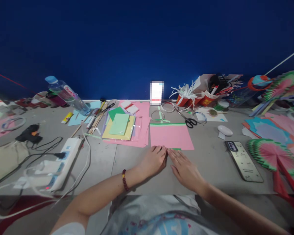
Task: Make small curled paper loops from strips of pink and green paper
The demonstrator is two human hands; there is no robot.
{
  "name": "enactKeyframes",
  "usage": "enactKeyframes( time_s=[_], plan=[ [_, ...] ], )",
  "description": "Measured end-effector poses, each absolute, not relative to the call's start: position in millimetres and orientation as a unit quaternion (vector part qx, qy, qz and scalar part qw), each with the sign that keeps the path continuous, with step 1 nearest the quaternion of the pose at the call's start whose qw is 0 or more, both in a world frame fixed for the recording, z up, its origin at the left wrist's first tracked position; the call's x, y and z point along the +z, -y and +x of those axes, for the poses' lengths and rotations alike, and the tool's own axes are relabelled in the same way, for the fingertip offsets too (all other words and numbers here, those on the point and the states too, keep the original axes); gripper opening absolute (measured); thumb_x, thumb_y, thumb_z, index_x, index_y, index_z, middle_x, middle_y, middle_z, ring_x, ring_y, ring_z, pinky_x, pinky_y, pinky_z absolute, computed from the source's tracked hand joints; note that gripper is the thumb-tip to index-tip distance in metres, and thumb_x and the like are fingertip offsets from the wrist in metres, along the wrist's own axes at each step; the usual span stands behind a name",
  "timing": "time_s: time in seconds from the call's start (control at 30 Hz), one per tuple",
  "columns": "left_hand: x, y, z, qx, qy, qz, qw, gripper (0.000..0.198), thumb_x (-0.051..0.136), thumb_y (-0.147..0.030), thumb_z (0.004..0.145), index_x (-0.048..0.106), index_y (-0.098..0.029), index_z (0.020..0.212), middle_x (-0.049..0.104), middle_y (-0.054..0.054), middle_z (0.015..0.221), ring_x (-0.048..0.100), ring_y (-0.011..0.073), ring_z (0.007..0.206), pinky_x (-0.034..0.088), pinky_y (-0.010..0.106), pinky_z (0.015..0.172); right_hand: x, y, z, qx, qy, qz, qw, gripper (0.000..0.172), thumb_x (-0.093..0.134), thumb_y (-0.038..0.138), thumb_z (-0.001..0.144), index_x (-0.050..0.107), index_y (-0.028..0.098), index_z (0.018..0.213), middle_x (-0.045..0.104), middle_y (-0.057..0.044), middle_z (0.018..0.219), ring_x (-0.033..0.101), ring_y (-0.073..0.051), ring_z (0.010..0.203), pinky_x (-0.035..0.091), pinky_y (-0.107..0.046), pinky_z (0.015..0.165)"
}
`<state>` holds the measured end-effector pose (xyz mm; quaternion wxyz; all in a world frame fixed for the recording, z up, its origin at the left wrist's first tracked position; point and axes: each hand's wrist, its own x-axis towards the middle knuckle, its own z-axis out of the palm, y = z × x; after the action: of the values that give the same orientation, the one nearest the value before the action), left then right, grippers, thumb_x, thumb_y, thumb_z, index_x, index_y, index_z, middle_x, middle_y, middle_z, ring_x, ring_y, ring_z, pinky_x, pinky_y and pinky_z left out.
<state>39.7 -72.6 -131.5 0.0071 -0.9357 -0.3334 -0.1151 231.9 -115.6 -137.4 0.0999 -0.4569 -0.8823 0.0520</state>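
A pink sheet of paper (171, 135) lies flat in front of me, with a green strip along its far edge and a bit of green (177, 149) showing at its near edge. My left hand (156, 159) is closed, its bent fingers at the near edge of that sheet; the thumb is hidden. Close beside it, my right hand (185, 168) lies with fingers stretched out flat, tips touching the same edge near the green bit. What lies beneath the fingers is hidden.
Left of the sheet are stacked coloured papers (119, 124), a power strip (66, 163), a glue gun (29, 133) and a water bottle (70, 94). Scissors (191, 122), tape rings (157, 115) and paper cups (207, 98) stand beyond. A phone (243, 161) and paper fans (275, 153) are at right.
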Motion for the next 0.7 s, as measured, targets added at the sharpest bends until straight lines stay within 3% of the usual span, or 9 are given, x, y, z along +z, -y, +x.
enactKeyframes(
  time_s=[0.23,0.47,0.7],
  plan=[
    [-129.1,73.5,39.0,-0.103,0.338,-0.935,0.015,0.033,0.040,-0.016,0.093,0.053,-0.007,0.122,0.059,0.014,0.121,0.054,0.0243,0.107,0.044,0.037,0.088,-138.3,118.8,250.7,0.008,0.843,-0.526,0.113,0.058,0.036,0.017,0.092,0.028,0.016,0.150,0.057,-0.012,0.135,0.054,-0.024,0.125,0.041,-0.045,0.108],
    [-135.3,73.1,39.8,-0.137,0.336,-0.932,0.017,0.035,0.043,-0.017,0.091,0.053,-0.006,0.123,0.060,0.015,0.120,0.055,0.0242,0.109,0.045,0.036,0.090,-145.0,124.2,267.3,-0.032,0.820,-0.557,0.126,0.061,0.037,0.014,0.088,0.029,0.012,0.149,0.057,-0.014,0.135,0.053,-0.026,0.125,0.044,-0.045,0.105],
    [-127.6,82.6,22.2,-0.114,0.374,-0.920,0.033,0.035,0.046,-0.024,0.090,0.057,-0.004,0.117,0.063,0.015,0.116,0.056,0.0263,0.107,0.046,0.037,0.089,-135.7,118.7,262.1,-0.006,0.816,-0.567,0.108,0.056,0.038,0.018,0.090,0.038,0.022,0.145,0.058,-0.009,0.133,0.054,-0.027,0.119,0.047,-0.045,0.100]
  ],
)
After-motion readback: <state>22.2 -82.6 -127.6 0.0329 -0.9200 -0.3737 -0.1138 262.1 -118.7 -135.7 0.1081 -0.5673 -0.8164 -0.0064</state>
